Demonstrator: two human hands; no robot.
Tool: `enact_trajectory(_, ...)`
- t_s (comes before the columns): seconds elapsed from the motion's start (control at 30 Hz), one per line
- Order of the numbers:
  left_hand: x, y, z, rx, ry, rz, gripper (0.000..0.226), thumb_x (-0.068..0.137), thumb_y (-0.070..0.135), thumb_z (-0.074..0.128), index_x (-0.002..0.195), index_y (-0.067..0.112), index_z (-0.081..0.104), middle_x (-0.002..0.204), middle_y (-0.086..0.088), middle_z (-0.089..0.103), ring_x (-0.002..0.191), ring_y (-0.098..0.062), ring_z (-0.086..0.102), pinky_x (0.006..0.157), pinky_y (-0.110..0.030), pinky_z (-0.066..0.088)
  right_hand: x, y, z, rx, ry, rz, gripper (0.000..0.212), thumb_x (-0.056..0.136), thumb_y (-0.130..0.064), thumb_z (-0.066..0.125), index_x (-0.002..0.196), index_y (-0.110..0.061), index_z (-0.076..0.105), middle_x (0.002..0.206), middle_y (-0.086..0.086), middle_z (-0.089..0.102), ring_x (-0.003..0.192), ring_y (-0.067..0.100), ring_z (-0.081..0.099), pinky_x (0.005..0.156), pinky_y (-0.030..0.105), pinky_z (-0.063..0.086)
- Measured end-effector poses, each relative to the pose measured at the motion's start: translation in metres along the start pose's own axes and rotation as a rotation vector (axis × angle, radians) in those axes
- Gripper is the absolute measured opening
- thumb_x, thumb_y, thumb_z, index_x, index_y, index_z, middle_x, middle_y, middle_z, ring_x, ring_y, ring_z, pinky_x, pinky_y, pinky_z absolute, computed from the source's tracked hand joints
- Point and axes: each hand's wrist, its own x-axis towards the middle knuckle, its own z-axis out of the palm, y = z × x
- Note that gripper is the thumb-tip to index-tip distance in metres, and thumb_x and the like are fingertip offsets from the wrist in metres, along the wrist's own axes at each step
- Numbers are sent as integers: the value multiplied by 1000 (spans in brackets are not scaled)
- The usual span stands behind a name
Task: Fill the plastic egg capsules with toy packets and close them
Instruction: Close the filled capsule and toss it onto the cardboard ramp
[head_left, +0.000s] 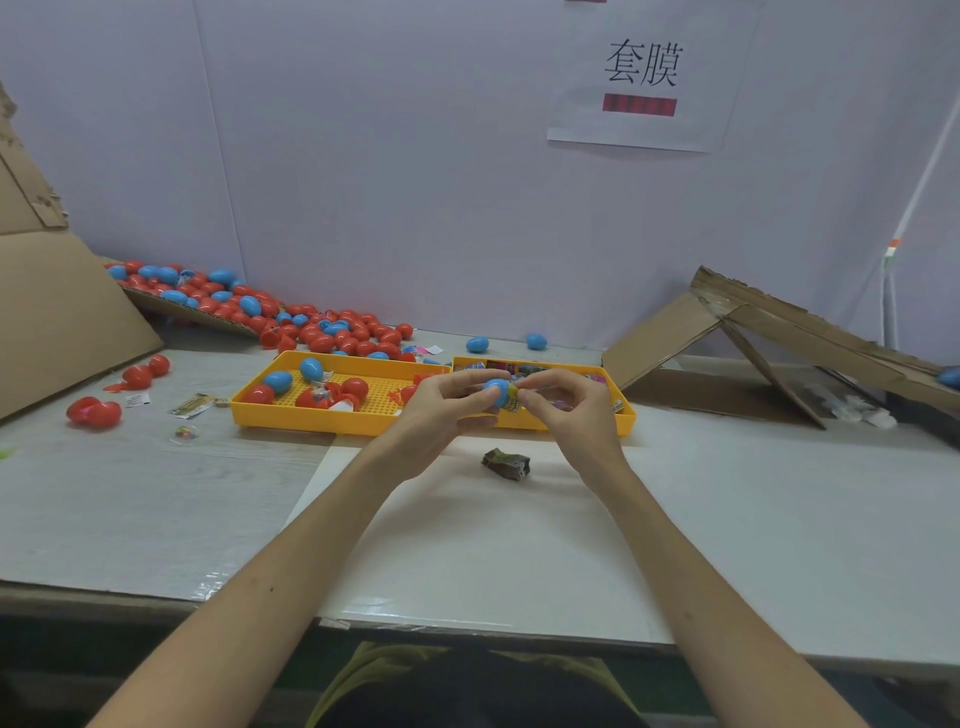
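Gripping the blue egg capsule (496, 389) in the left hand (447, 410), thumb and fingers curled round the shell, raised just above the near edge of the yellow packet tray (623, 418). Pinching a toy packet (513, 402) in the right hand (566, 410), fingertips closed on its yellow end, pressing it against the capsule's open side. Reading this as mid-stuffing, not yet closing. Cannot tell whether the capsule's second half is attached or apart, as the fingers are hiding it.

Handling, judging by looks only:
- Treating the capsule as light, hard, thin-walled smooth plastic, probably slippery. Wrapping round the widest band rather than pinching the rounded tip. Avoiding squeezing near the rim, which risks flexing it out of round and fouling the snap.
- Treating the packet as light, soft, crinkly film, likely springing back. Pinching near the leading end and tucking the corners in before closing. Flagging film trapped in the seam as the main risk.

Also noting a crumpled packet (506, 464) lying on the table (727, 519) just in front of the trays, more capsules in the yellow capsule tray (291, 418), and a red-and-blue capsule pile (332, 332) at back left.
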Motion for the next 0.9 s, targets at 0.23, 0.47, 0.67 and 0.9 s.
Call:
enact_trajectory(0.23, 2, 0, 1, 77, 74, 51, 20, 93, 17, 72, 113, 16, 74, 96, 0, 75, 91, -13, 72, 77, -24, 57, 0, 1, -1, 5, 40, -30, 16, 85, -12, 78, 83, -28, 76, 89, -9, 75, 88, 8, 70, 74, 15, 49)
enact_trajectory(0.47, 3, -1, 2, 144, 107, 53, 17, 90, 20, 75, 107, 20, 76, 85, 8, 76, 87, -9, 72, 73, -22, 56, -1, -1, 1, -9, 28, -44, 17, 85, -12, 78, 82, -29, 75, 87, -10, 75, 86, 7, 70, 72, 13, 49)
enact_trajectory(0.67, 2, -2, 0, 180, 128, 33, 20, 90, 24, 76, 110, 20, 75, 88, 4, 77, 83, -14, 73, 70, -25, 58, -2, -3, 2, -22, 2, -29, 16, 86, -14, 77, 82, -30, 75, 86, -13, 75, 85, 6, 71, 74, 14, 49)
enact_trajectory(0.9, 3, -2, 1, 162, 94, -1, 23, 91, 23, 75, 114, 19, 74, 100, -5, 78, 92, -23, 76, 79, -31, 62, -2, -4, 2, -65, -13, -33, 17, 87, -15, 77, 83, -31, 74, 85, -15, 75, 86, 5, 70, 74, 17, 51)
